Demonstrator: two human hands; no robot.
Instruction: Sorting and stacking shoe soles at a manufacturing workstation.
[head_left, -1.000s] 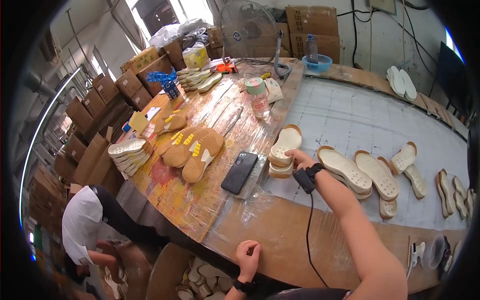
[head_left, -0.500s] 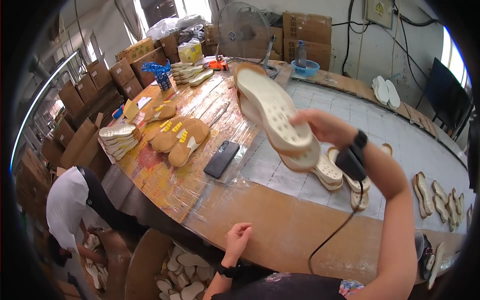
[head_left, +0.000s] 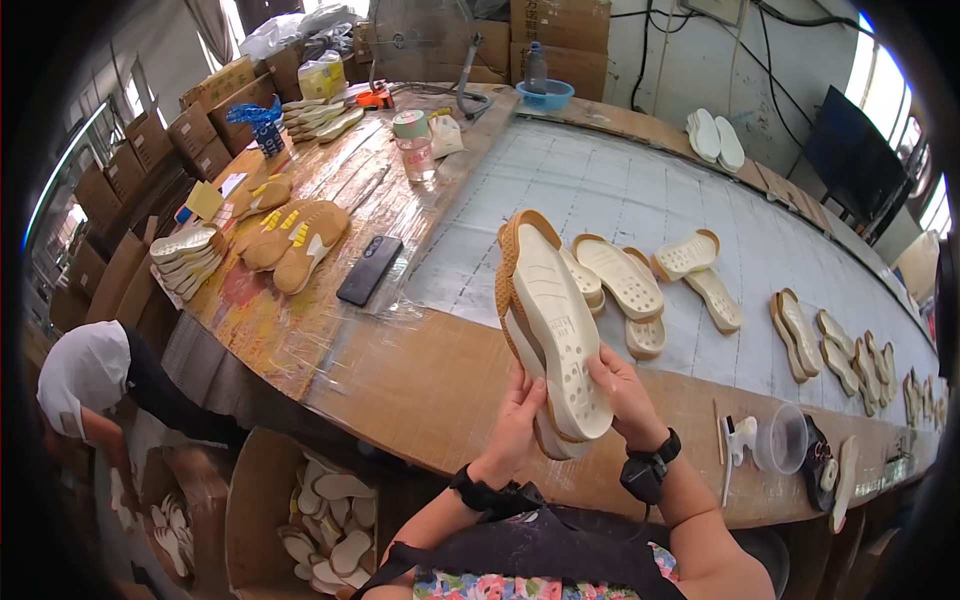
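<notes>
A stacked pair of cream shoe soles (head_left: 552, 325) with tan rims stands tilted upright in front of me. Holes dot the heel of the top sole, its inner face turned toward me. My left hand (head_left: 510, 427) grips the left edge of the pair near the heel, thumb against the side. On the other side my right hand (head_left: 628, 398) is closed round the heel edge, its thumb on the inner face. Just beyond lie more cream soles (head_left: 620, 278) on the grey gridded table surface (head_left: 480, 235).
Left of the grid lie a dark phone (head_left: 370, 270), tan soles (head_left: 300, 240) and a jar (head_left: 412, 145). To the right are a clear plastic tub (head_left: 781, 440) and more soles (head_left: 795, 335). Below left, a carton (head_left: 255, 530) holds soles; a person (head_left: 90, 380) bends beside it.
The sole pair has come down and closer to me from its raised place in my right hand. My left hand, earlier without the soles near the table edge, now grips them too. The view has shifted.
</notes>
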